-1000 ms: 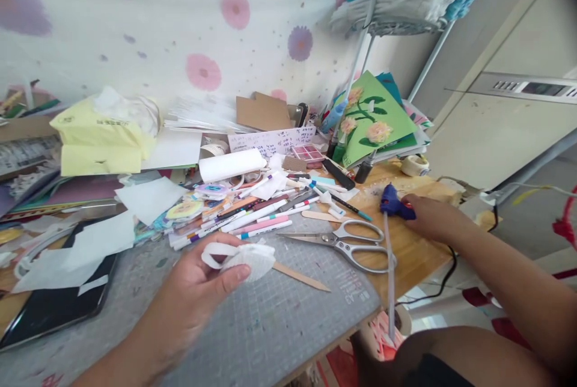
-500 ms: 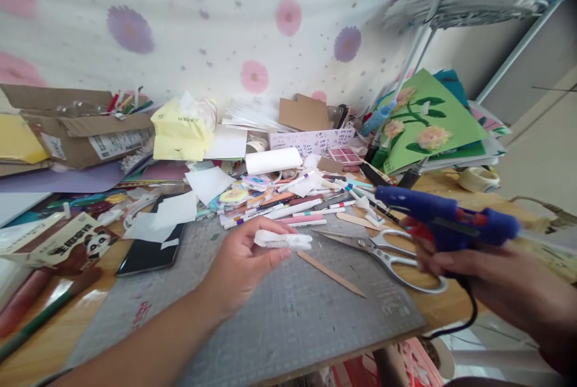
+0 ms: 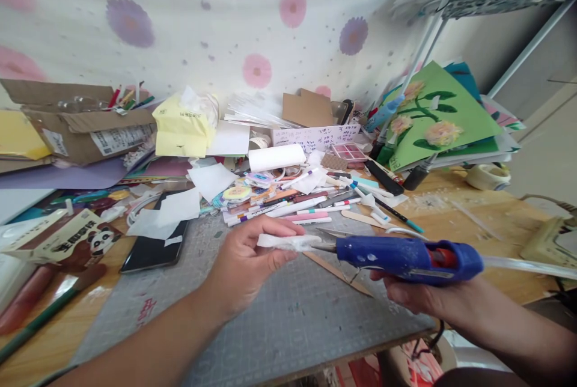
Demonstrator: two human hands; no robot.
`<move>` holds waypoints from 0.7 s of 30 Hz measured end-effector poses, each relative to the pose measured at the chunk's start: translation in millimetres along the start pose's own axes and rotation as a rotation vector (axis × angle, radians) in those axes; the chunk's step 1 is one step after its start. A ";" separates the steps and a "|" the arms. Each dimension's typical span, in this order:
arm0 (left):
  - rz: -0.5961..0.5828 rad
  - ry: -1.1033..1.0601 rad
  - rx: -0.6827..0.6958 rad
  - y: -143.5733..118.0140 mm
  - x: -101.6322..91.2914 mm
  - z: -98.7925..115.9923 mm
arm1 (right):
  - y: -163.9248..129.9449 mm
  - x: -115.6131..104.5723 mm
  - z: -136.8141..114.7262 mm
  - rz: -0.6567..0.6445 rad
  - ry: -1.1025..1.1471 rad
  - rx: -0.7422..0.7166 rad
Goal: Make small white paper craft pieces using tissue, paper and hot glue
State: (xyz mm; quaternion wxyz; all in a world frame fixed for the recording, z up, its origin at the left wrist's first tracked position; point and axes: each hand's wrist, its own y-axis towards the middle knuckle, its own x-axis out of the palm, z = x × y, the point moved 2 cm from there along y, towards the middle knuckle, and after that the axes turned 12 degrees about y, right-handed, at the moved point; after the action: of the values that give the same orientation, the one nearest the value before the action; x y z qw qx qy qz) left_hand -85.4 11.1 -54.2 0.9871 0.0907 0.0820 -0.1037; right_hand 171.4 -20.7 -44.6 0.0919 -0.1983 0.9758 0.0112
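Between its thumb and fingers my left hand (image 3: 246,267) pinches a small, crumpled white piece (image 3: 288,243), perhaps tissue or paper; its exact kind is unclear. My right hand (image 3: 419,297) is wrapped round a blue hot glue gun (image 3: 406,259), with a clear glue stick (image 3: 527,267) jutting from its back. The gun's metal nozzle meets the right end of the white piece or lies right beside it. Below them a wooden stick (image 3: 340,274) rests on the grey cutting mat (image 3: 279,327). Scissors (image 3: 336,232) lie mostly hidden behind the gun.
Markers (image 3: 302,217) and paper scraps are heaped behind the hands. On the left lie a dark phone (image 3: 151,253) under paper and a panda-printed carton (image 3: 63,240). A cardboard box (image 3: 90,128) stands at back left. Green card with flowers (image 3: 469,113) leans at back right, near tape (image 3: 488,176).
My right hand has brought the glue gun left and down, so its nozzle now reaches the white piece. My left hand keeps its pinch in nearly the same place.
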 end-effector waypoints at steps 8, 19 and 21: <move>-0.019 -0.071 -0.001 -1.3 1.3 -0.7 | 2.6 4.7 2.2 0.055 -0.123 -0.053; -0.073 -0.253 -0.031 -2.0 5.3 -1.6 | 4.6 12.4 -20.5 -0.026 -0.441 -0.291; -0.068 -0.268 -0.046 -2.0 5.8 -1.5 | 4.9 13.4 -24.9 -0.026 -0.466 -0.288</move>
State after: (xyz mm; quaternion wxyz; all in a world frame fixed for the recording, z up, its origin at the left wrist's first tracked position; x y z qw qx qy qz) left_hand -80.5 8.4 -57.0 0.9869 0.0504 -0.0451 -0.1466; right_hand 153.0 -22.7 -22.6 0.2848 -0.2138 0.9141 0.1938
